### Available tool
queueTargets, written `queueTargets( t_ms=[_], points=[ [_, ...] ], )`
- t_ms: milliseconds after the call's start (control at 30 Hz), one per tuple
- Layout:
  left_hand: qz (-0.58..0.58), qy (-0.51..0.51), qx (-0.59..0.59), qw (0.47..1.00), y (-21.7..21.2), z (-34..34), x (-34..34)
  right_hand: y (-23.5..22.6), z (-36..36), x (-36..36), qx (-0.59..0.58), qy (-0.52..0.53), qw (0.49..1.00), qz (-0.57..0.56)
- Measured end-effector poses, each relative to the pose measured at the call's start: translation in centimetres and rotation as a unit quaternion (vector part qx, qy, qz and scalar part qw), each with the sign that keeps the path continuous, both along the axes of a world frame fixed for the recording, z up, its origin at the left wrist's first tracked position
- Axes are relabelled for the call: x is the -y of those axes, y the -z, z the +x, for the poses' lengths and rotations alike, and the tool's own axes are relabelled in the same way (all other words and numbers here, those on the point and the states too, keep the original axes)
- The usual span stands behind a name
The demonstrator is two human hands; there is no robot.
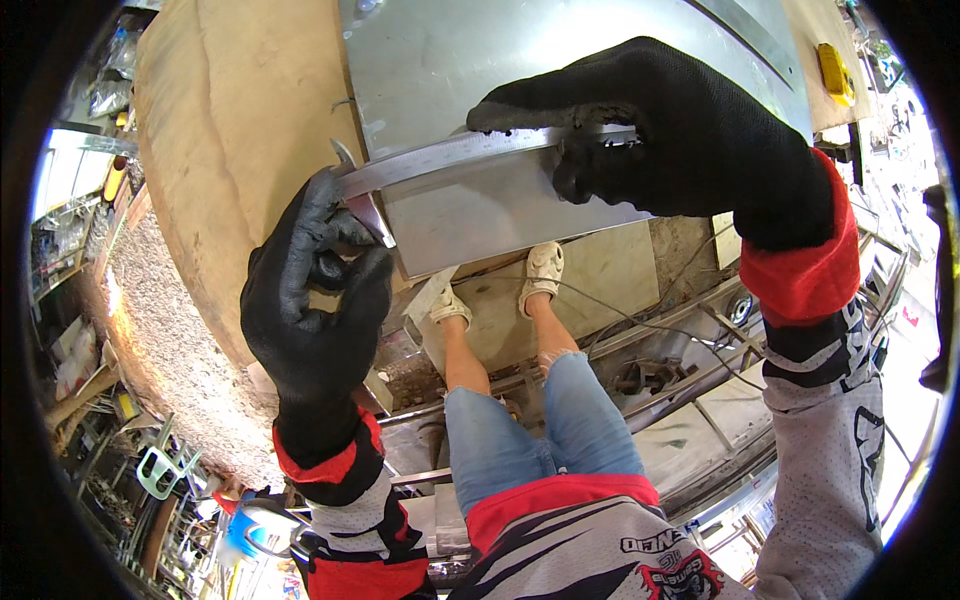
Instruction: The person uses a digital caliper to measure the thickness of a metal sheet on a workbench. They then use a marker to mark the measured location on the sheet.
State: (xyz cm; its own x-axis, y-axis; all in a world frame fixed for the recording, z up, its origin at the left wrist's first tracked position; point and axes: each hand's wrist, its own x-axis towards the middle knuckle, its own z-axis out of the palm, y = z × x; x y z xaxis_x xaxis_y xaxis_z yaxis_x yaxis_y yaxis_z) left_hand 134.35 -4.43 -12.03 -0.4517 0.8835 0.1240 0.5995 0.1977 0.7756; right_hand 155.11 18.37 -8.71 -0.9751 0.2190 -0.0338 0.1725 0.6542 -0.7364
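A metal caliper lies crosswise between my two gloved hands, over the near part of a grey metal sheet. My left hand, in a black glove, pinches the caliper's left end beside its jaws, close to the sheet's left edge. One jaw points toward me, near the sheet's front left corner. My right hand, also black-gloved, grips the caliper toward its right end with thumb and fingers. Its fingers cover part of the beam there.
The sheet rests on a wooden board, which spreads out to the left. At the far right is a yellow tape measure. Below the front edge are my feet, a dark cable and metal framing. Clutter and a green plastic piece lie at left.
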Motion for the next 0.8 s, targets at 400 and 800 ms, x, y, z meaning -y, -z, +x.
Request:
queueTargets(
  t_ms=[400, 800],
  points=[
    [0.075, -0.051, 0.064, 0.994, 0.7, 0.5, 0.4, -0.4, 0.9, 0.4, 0.002, 0.008, 0.998, 0.068],
    [0.02, -0.03, 0.077, 0.996, -1.1, 0.3, -0.4, -0.8, -0.3, 0.9, 0.016, 0.014, 1.0, 0.005]
  ],
)
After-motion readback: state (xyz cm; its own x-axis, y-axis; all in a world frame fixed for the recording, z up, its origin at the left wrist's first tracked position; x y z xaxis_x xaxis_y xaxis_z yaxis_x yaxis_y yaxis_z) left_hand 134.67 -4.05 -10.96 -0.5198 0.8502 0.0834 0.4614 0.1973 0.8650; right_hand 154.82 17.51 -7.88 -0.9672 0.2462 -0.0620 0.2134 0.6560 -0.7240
